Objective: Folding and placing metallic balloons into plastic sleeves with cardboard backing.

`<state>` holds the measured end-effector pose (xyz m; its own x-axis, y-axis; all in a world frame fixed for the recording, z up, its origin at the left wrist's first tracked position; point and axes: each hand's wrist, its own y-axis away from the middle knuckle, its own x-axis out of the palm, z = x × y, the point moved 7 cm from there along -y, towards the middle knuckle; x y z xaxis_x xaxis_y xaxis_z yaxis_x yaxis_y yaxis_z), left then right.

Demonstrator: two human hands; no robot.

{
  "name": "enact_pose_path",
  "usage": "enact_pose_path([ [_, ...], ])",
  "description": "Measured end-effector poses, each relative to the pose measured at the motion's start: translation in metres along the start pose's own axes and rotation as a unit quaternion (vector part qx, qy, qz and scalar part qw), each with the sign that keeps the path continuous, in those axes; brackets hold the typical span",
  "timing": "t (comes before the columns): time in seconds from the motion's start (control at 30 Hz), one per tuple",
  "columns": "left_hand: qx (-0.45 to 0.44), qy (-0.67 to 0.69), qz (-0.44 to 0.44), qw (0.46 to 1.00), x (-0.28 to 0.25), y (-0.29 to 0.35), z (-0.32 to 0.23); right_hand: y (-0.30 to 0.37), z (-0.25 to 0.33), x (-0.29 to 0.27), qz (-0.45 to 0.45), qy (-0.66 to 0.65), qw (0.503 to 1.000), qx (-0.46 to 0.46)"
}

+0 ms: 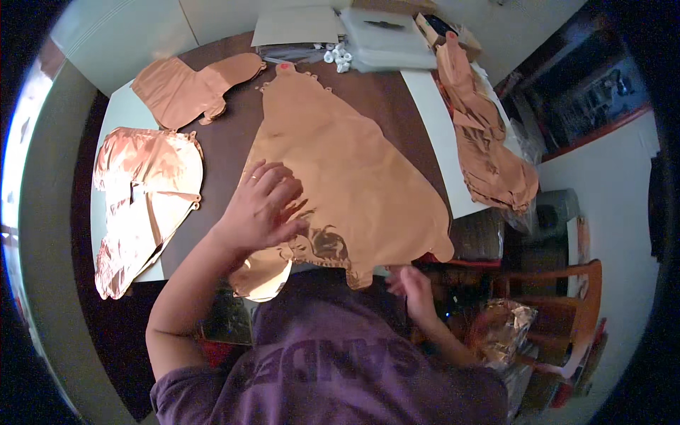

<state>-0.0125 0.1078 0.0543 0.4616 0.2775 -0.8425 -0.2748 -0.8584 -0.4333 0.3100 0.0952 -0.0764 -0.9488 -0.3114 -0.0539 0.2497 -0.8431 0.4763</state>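
Observation:
A large flat copper-coloured foil balloon lies across the middle of the table, a reddish mark on its narrow far tab. My left hand is over its left edge, fingers bent and apart, with nothing visible in them. Just below that hand, shiny crumpled foil hangs over the table's front edge. My right hand is by the balloon's near edge, close to my body. It is smeared by motion, so its grip is unclear.
On the left lie a boot-shaped stack of foil balloons and a shinier foil pile. Long folded foil balloons rest at the right. White caps and clear plastic bags sit at the back. A wooden chair stands lower right.

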Motion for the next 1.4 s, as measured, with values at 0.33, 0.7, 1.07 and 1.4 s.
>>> enact_pose_path([
  [0.33,0.056,0.076,0.036,0.995,0.046,-0.038,-0.017,-0.021,0.074,0.016,-0.095,-0.014,0.983,-0.155],
  [0.7,0.082,0.069,0.043,0.993,0.061,-0.043,-0.017,-0.022,0.079,0.017,-0.087,-0.022,0.984,-0.154],
  [1.07,0.088,0.013,0.059,0.994,0.062,-0.04,-0.017,0.031,0.152,0.083,-0.059,0.418,0.704,-0.571],
  [1.4,0.097,0.004,0.065,0.993,0.07,-0.034,-0.008,-0.03,0.164,0.061,0.14,0.254,0.842,-0.455],
])
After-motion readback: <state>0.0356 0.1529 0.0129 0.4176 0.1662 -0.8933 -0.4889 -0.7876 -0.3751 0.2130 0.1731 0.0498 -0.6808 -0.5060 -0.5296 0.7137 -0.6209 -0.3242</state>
